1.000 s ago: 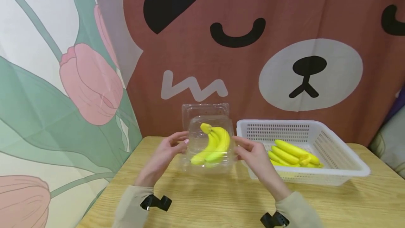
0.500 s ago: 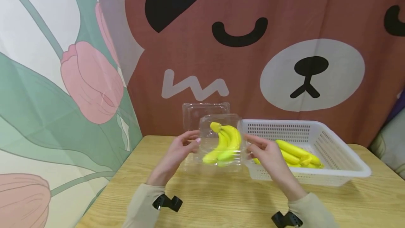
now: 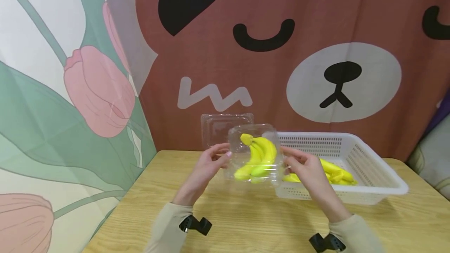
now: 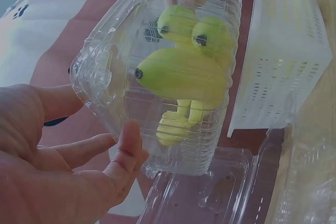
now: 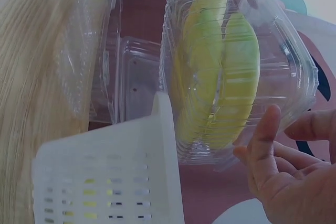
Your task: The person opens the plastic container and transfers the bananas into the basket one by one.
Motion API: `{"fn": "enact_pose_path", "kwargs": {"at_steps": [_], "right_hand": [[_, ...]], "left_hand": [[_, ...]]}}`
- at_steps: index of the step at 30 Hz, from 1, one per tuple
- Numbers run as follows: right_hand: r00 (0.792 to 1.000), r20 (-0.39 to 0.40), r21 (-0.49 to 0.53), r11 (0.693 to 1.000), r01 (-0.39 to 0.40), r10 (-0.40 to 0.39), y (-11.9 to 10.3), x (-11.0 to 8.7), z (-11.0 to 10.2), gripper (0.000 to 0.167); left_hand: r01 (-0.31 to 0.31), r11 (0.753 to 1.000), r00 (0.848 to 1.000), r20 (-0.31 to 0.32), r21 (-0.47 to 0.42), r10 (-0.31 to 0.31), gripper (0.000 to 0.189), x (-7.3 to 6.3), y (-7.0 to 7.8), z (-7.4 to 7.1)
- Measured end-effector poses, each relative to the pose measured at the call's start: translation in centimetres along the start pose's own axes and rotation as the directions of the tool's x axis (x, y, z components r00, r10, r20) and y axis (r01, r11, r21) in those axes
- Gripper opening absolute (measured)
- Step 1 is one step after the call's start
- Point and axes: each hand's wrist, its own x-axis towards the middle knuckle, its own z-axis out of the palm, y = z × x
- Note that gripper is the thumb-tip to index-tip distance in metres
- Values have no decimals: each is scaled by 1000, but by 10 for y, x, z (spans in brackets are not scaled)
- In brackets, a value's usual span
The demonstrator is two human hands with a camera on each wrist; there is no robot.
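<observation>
A clear plastic clamshell box [image 3: 236,149], shut and tilted up off the table, holds a bunch of yellow bananas [image 3: 261,157] with greenish tips. My left hand [image 3: 207,169] grips its left edge. On the opposite side, my right hand [image 3: 307,169] pinches the right edge between thumb and fingers. Through the ribbed wall, the left wrist view shows the dark banana tips. In the right wrist view, the box [image 5: 281,72] hangs beside the basket wall, with the thumb against its lower end. Parts of the fingers behind the box are hidden.
Right of the hands stands a white perforated basket [image 3: 379,179] with more bananas [image 3: 337,173] in it. Behind the held box, another clear clamshell [image 3: 212,128] stands with its lid raised. Wooden table [image 3: 246,221]; a printed curtain [image 3: 267,77] hangs at its back edge.
Both hands have carried the box of bananas to the right, from in front of the other clamshell toward the basket. It now overlaps the basket's left end in the head view.
</observation>
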Motion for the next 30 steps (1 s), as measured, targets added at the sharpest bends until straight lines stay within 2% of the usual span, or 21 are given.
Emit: {"fn": "enact_pose_path", "kwargs": {"at_steps": [7, 16, 30], "right_hand": [[1000, -18, -41, 999, -1, 0, 1, -4, -16, 41], [998, -45, -63, 997, 47, -50, 3, -10, -38, 40], [997, -82, -152, 988, 2, -14, 10, -19, -74, 46]], "left_hand": [[-15, 1000, 1000, 16, 11, 14, 43, 2, 3, 16], [-15, 1000, 998, 65, -24, 17, 45, 4, 3, 35], [-1, 997, 992, 125, -73, 10, 45, 7, 9, 70]]}}
